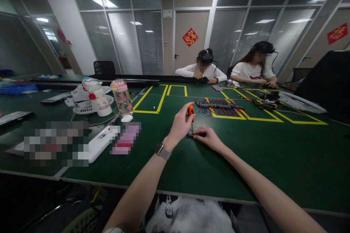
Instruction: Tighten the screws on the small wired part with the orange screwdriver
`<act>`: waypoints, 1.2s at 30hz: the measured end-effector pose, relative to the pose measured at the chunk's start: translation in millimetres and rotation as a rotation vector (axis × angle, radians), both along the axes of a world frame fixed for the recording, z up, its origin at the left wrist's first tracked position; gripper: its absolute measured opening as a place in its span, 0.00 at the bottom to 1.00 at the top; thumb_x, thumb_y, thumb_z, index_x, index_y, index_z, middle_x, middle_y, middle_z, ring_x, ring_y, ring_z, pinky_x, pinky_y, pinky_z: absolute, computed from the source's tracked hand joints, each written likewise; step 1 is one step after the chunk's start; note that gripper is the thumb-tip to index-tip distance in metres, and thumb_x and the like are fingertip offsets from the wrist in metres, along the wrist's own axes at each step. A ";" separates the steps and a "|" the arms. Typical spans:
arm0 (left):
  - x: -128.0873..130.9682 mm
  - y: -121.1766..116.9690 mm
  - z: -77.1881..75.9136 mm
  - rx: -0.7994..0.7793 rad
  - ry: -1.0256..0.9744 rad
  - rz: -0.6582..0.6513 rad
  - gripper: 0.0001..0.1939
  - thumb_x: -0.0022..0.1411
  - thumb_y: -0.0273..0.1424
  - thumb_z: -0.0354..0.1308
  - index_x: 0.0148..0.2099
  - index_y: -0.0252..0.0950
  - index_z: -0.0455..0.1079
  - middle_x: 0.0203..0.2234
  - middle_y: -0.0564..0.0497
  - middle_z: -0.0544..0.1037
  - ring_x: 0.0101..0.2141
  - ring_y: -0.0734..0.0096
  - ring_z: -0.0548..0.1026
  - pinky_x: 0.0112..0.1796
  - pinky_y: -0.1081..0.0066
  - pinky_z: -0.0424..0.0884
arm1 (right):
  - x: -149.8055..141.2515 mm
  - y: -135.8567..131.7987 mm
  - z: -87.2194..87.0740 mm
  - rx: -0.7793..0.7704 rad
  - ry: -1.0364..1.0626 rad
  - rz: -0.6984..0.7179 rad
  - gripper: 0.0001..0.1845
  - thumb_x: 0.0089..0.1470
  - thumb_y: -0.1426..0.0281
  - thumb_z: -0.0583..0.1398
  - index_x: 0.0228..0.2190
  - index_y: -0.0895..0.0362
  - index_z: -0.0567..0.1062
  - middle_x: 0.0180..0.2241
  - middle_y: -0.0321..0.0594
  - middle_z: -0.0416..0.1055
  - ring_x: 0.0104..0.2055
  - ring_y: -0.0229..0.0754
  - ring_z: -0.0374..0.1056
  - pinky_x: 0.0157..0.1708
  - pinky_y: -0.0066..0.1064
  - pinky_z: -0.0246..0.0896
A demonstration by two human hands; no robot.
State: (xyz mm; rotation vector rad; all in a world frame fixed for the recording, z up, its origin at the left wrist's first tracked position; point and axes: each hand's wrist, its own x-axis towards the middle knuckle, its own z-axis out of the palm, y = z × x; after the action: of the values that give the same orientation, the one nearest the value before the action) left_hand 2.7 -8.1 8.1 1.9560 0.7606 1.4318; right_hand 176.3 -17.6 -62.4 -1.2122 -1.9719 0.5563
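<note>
Under the tip of the orange-handled screwdriver [190,109]: a small part [189,134], low on the green desk [175,167]. Too tiny to read in detail. Screwdriver stands close to upright, tip down at the part, presumably so force goes straight into it and the desk backs it up.

Left hand [180,123] pinches the handle, thumb against fingers, wrist raised to the left of the screwdriver. High grip probably gives twist control and leaves the tip visible. Right hand [210,139] is low on the right of the screwdriver, fingertips pinched together on the part's edge; looks like it's there to stop the part turning or sliding. Exact finger contact is partly hidden.

Beyond the screwdriver, slightly right: pile of coloured wires [221,106], lying across yellow tape [229,117]. Near enough to reach, out of the way of both hands.

Left of the screwdriver, well apart: pink-lidded bottle [123,98], white bottle [100,100], long white device [100,143]. Set off to the side, so elbow room seems fine.

Far side of the desk, beyond the screwdriver and to its right: two people seated, one [201,71] nearer its line, another [253,71] further right.
</note>
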 end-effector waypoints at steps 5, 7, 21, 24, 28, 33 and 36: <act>-4.2 -2.8 3.2 0.033 0.043 -0.018 0.19 0.65 0.26 0.49 0.57 0.41 0.60 0.44 0.47 0.71 0.34 0.74 0.77 0.35 0.73 0.77 | -2.5 -1.6 2.8 -0.014 0.027 0.034 0.08 0.50 0.70 0.62 0.32 0.58 0.81 0.33 0.42 0.75 0.33 0.41 0.70 0.35 0.32 0.64; -7.5 -3.3 5.3 0.020 0.059 -0.031 0.17 0.65 0.26 0.48 0.56 0.40 0.61 0.44 0.47 0.72 0.33 0.74 0.77 0.36 0.73 0.76 | -5.9 -3.4 4.0 -0.026 0.040 0.068 0.07 0.50 0.70 0.62 0.32 0.58 0.81 0.33 0.42 0.75 0.35 0.42 0.71 0.38 0.33 0.65; -13.9 -15.9 20.1 0.174 0.131 0.030 0.13 0.65 0.26 0.50 0.50 0.40 0.67 0.43 0.48 0.72 0.42 0.70 0.73 0.40 0.73 0.72 | -15.1 -10.1 4.5 -0.005 0.036 0.044 0.06 0.50 0.71 0.63 0.31 0.56 0.81 0.33 0.42 0.76 0.36 0.42 0.72 0.39 0.33 0.66; -15.1 -12.3 18.4 0.175 0.144 0.075 0.14 0.64 0.25 0.49 0.51 0.39 0.66 0.44 0.47 0.72 0.43 0.68 0.73 0.41 0.71 0.72 | -14.6 -10.4 4.2 0.009 0.024 0.051 0.07 0.50 0.70 0.63 0.32 0.56 0.81 0.33 0.42 0.76 0.36 0.42 0.72 0.39 0.34 0.66; -15.6 -8.2 16.0 0.187 0.155 0.150 0.14 0.65 0.25 0.48 0.51 0.38 0.65 0.42 0.46 0.71 0.42 0.67 0.72 0.41 0.70 0.71 | -15.1 -11.5 4.4 0.035 -0.003 0.044 0.06 0.51 0.70 0.63 0.32 0.56 0.81 0.33 0.42 0.76 0.36 0.43 0.72 0.40 0.34 0.66; -13.8 -9.1 17.5 0.226 0.178 0.131 0.15 0.64 0.24 0.48 0.52 0.38 0.64 0.42 0.46 0.71 0.42 0.67 0.72 0.43 0.69 0.70 | -16.1 -10.6 6.7 0.040 -0.009 0.063 0.07 0.52 0.69 0.62 0.31 0.56 0.81 0.32 0.42 0.76 0.35 0.42 0.72 0.38 0.32 0.65; -12.8 -10.0 19.8 0.228 0.189 0.110 0.16 0.64 0.24 0.48 0.52 0.39 0.65 0.43 0.46 0.72 0.42 0.67 0.72 0.43 0.69 0.70 | -16.2 -7.3 8.0 0.010 0.011 0.078 0.08 0.53 0.68 0.62 0.29 0.56 0.81 0.31 0.41 0.76 0.33 0.41 0.72 0.36 0.31 0.65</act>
State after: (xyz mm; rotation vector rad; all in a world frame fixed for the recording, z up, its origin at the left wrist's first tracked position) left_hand -10.1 -18.1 27.9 2.2808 0.8306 1.4658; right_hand 160.1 -24.9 -54.3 -1.1280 -2.0170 0.5900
